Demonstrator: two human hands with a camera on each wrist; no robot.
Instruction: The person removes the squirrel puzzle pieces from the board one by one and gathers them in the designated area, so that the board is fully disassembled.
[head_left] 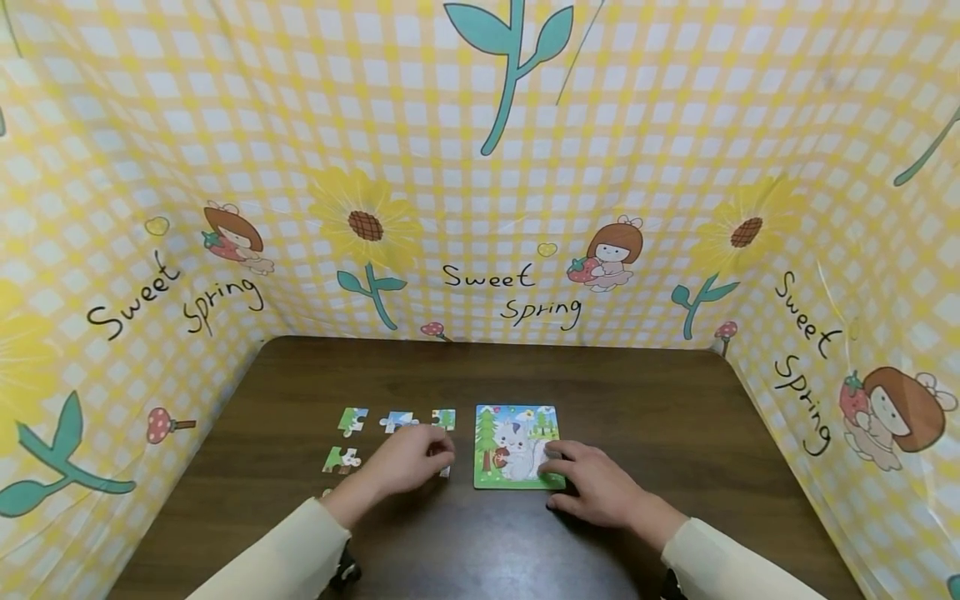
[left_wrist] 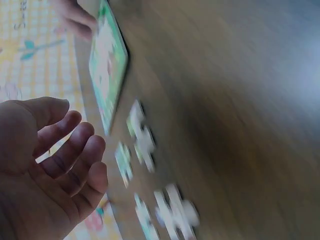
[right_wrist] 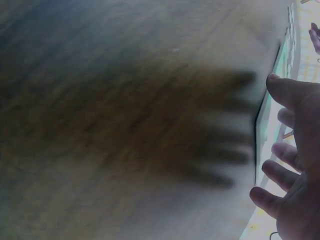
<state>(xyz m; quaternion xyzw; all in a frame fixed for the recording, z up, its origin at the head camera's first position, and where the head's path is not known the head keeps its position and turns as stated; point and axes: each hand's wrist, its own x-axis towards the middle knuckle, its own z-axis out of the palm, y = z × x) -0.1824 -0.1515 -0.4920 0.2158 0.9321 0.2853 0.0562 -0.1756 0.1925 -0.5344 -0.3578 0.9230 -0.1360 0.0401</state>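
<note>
A square picture puzzle (head_left: 491,477) showing a grey-white squirrel among trees lies flat at the table's middle. My right hand (head_left: 596,483) is at its right edge, fingers spread and slightly bent over the picture; whether the fingertips touch it I cannot tell. To the puzzle's left, my left hand (head_left: 408,458) hovers above loose jigsaw pieces, its fingers loosely bent. In the left wrist view nothing shows between the thumb and fingers of that hand (left_wrist: 60,155). A pale jigsaw piece (left_wrist: 143,137) lies nearby. Part of one piece (head_left: 446,472) peeks from below the hand.
More jigsaw pieces lie in loose rows on the left: a green one (head_left: 352,419), a blue one (head_left: 397,421), one with trees (head_left: 446,417) and a green-white one (head_left: 339,459). Yellow checked cloth (head_left: 495,208) walls the dark wooden table (head_left: 600,383) at the back and sides.
</note>
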